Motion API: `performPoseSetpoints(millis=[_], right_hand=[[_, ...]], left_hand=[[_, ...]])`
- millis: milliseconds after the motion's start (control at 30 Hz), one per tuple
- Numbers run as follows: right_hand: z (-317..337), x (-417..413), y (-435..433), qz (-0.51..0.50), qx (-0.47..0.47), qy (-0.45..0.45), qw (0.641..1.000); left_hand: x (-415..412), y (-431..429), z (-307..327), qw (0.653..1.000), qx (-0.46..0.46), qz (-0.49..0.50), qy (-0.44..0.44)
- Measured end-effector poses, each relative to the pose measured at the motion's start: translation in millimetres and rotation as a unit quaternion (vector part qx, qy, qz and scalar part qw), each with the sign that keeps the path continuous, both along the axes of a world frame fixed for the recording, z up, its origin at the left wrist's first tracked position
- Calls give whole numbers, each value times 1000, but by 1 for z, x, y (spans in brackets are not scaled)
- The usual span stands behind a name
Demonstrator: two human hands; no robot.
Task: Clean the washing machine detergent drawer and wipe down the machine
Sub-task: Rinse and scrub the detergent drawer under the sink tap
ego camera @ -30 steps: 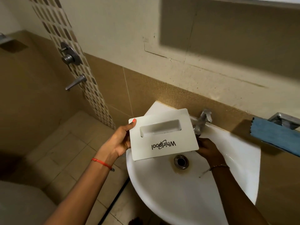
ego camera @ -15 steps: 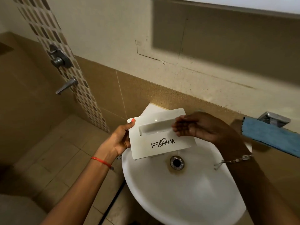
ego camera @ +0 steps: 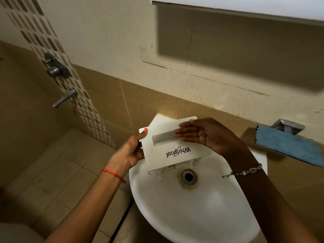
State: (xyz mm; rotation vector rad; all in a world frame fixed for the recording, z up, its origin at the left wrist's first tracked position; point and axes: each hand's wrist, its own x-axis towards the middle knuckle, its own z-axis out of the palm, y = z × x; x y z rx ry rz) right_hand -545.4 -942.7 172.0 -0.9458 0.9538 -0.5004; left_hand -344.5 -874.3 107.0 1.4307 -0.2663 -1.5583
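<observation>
The detergent drawer (ego camera: 166, 148) is held above the back of the white sink (ego camera: 192, 216), with its front panel facing up and toward the camera and the printed logo upside down. Its lower ribs hang just above the drain (ego camera: 189, 176).

The left hand (ego camera: 130, 149) grips the drawer's left edge, thumb on the front face near the top corner. The right hand (ego camera: 201, 135) lies across the right part of the panel, fingers straight and together, covering the end of the recessed pull. Its skin looks wet.

The step in hand appears to be rubbing the front panel clean.

- Support the drawer firmly at the left edge; wet plastic may slip.
- Work flat fingers along the recess, where residue is likely to collect.
- Hold the drawer over the basin so run-off drains.

A blue cloth (ego camera: 287, 148) hangs over a wall-mounted metal holder (ego camera: 287, 125) to the right, within reach for drying. The sink tap is not visible.
</observation>
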Motion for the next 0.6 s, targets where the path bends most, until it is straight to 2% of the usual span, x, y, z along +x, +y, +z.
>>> performPoseSetpoints(millis=[100,233,300,433,533,600], right_hand=[[-15,-27,-10,-113,-40,14,993],[-48,-55,-27,-280,-55,60,956],[-68,-66,-36,-324,16,49,945],[-114,-67,-34,-332,224,-49,915],[-140,-58,-31,-341,281,-109,891],[-151,-48,-29,-322,287,-127,893]], left_hand=[[4,1,-3,1000,-2,2,4],[14,4,-6,1000,-6,9,12],[19,5,-8,1000,-6,15,17],[24,6,-10,999,-14,30,21],[24,7,-10,999,-18,26,19],[23,7,-9,1000,-16,23,12]])
